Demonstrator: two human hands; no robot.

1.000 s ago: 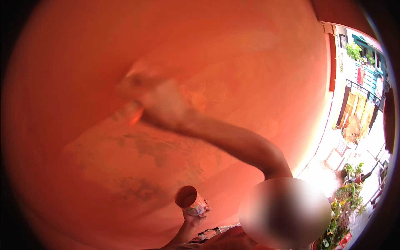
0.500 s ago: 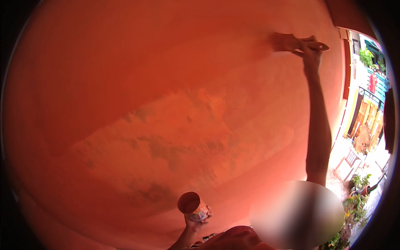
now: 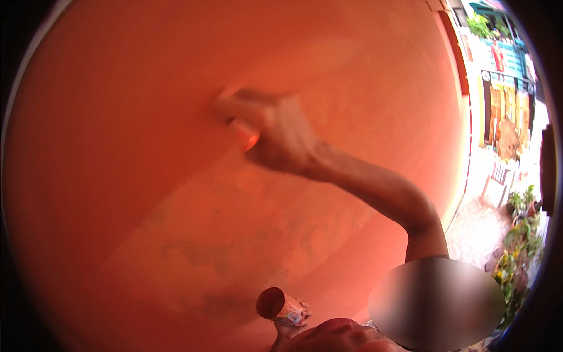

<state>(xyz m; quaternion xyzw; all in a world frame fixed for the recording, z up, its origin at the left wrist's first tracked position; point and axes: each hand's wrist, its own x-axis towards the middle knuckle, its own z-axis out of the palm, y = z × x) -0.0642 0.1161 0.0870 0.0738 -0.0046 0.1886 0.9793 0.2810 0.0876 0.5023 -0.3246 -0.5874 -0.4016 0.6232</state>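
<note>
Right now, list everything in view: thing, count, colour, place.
Wall: 1, orange-red, paler patches, filling most of view
Cup: 1, orange-red inside, patterned outside, lower centre
Plants: several, green, right side
Slats: several, light blue, upper right
Cloth-like item: 1, red, by the slats
Railing: 1, black, right
Boards: several, tan, right
Slab: 1, brown, before the boards
Chair: 1, brownish, right
Blurred oval: 1, grey-brown, lower right
Rounded shape: 1, reddish, lower edge, kind unclear
Left hand: 1, bare, around the cup
Right hand: 1, bare, blurred, upper centre; its grip is unclear
</note>
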